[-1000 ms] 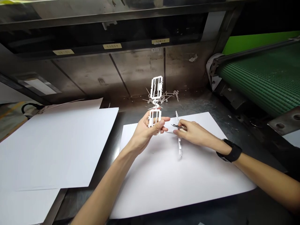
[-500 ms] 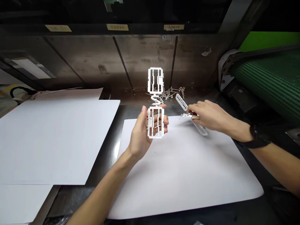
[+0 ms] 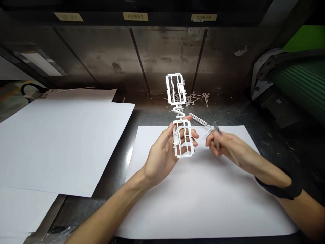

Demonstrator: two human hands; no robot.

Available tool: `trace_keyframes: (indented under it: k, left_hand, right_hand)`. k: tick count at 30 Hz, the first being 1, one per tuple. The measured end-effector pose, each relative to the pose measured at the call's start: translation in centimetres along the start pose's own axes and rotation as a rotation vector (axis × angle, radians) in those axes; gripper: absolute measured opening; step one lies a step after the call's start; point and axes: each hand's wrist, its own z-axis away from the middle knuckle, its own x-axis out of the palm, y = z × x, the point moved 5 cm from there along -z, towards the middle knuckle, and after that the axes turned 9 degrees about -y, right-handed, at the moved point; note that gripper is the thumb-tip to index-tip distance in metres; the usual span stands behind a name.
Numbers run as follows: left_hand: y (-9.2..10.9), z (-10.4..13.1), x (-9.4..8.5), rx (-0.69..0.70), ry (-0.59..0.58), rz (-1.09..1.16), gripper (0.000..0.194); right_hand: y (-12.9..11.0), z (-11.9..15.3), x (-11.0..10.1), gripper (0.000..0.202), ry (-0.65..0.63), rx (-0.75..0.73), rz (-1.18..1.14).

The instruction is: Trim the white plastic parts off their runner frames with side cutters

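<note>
My left hand (image 3: 162,152) holds up a white plastic molded part (image 3: 179,112), pinched at its lower end between thumb and fingers. The part is two rectangular open frames joined by an S-shaped runner. To the right, my right hand (image 3: 228,145) is closed on a small hand tool that looks like nippers (image 3: 217,130), blurred, with the metal tip pointing up. Just beyond the right fingers lies another white plastic piece (image 3: 199,119), partly hidden by the hand.
Beneath the hands is a white sheet (image 3: 203,203) on a dark metal bench. Cut plastic runners (image 3: 195,98) are heaped at the back by the metal wall (image 3: 167,61). Larger white sheets (image 3: 63,145) are stacked at left. A green conveyor belt (image 3: 302,78) stands at right.
My right hand has come down and toward me with the tool, away from the lying piece, and turned palm-inward. The part in my left hand has tilted slightly. The view has shifted.
</note>
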Motion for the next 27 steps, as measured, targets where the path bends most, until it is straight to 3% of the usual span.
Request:
trace_keyframes:
  k: [5,10,13,19,22,27]
  left_hand:
    - [-0.3,0.0,-0.3,-0.04,0.035,0.031,0.049]
    - [-0.4,-0.1,-0.4,-0.069,0.026,0.026,0.049]
    - [-0.6,-0.1,-0.4,-0.081,0.019,0.019,0.049]
    - [-0.9,-0.2,-0.4,-0.074,0.045,-0.027,0.046]
    - [-1.0,-0.1,-0.4,-0.087,0.05,-0.067,0.046]
    - [-1.7,0.3,0.2,-0.304,-0.114,-0.256,0.053]
  right_hand:
    - [2.3,1.0,1.9,0.034,-0.206,0.208,-0.081]
    - [1.8,1.5,1.5,0.018,-0.074,0.133,-0.39]
    - [1.8,1.6,1.6,0.022,-0.095,0.126,-0.536]
    - [1.7,2.1,1.6,0.023,-0.129,0.165,-0.432]
    - [1.5,2.2,1.3,0.027,-0.066,0.111,-0.326]
    - [0.4,2.6,0.1,0.018,0.273,-0.175,-0.125]
